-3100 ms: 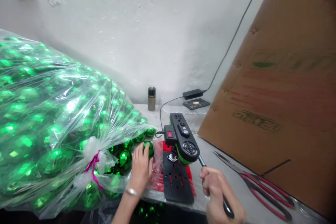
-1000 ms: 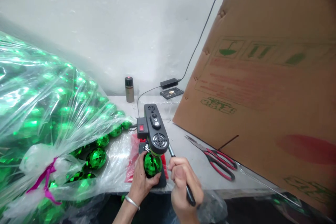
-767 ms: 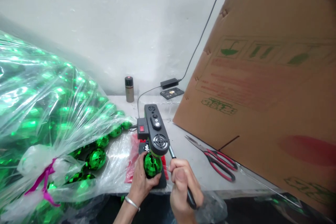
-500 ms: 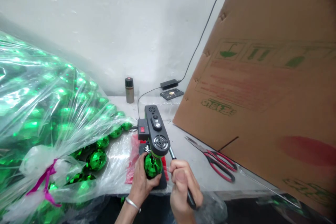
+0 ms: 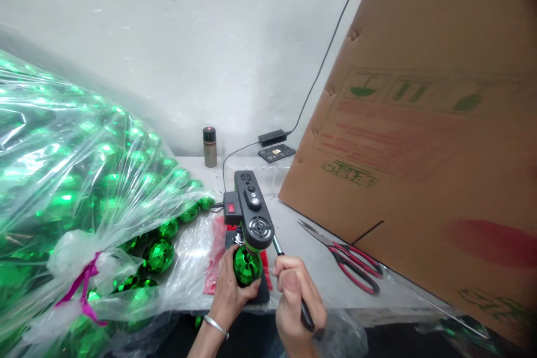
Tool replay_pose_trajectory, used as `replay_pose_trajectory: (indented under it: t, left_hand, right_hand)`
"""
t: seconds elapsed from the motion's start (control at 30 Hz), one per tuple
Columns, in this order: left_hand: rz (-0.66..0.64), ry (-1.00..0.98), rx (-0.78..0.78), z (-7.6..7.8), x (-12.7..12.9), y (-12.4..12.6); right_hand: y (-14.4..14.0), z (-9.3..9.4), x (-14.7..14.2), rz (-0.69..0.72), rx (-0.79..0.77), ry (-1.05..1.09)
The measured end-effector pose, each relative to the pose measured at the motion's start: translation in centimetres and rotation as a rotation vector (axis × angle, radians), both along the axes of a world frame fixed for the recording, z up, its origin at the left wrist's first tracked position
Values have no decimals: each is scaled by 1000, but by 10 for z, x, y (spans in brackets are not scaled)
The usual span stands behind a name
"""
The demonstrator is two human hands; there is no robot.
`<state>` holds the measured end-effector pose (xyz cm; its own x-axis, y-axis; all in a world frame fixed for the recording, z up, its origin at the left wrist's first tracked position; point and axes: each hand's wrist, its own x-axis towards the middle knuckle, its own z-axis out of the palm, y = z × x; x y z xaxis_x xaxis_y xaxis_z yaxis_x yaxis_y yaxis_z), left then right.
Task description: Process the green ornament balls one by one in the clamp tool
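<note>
Left hand (image 5: 229, 293) is clamped on a green ball (image 5: 246, 266) under the press (image 5: 250, 213); right hand (image 5: 296, 305) grips its lever (image 5: 289, 279). White tabletop (image 5: 302, 260), white wall behind. Scissors (image 5: 344, 257) and cardboard (image 5: 423, 140) right, bagged balls (image 5: 75, 190) left.

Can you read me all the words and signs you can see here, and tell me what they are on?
Cardboard box: green picture signs in a row, red lines of print and a green word below, all too blurred to read.
Small machine: buttons and a red switch, no letters readable.
Little can: no label readable.
Nothing can be quoted.
</note>
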<state>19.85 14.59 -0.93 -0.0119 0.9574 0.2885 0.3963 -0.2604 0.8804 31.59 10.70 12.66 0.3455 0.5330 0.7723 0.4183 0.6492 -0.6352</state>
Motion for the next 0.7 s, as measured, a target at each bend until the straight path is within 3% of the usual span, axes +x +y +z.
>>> replay_pose_trajectory:
  t: [0.17, 0.33, 0.53, 0.7]
  left_hand:
    - [-4, 4, -25, -1, 3, 0]
    - [-22, 36, -92, 5, 8, 0]
    - [-43, 34, -91, 6, 9, 1]
    - [-27, 33, -54, 0, 8, 3]
  right_hand:
    - [-2, -6, 8, 25, -13, -51]
    - [1, -2, 9, -57, -31, -49]
    - [5, 11, -4, -111, 41, 100]
    - [11, 9, -8, -111, 81, 130]
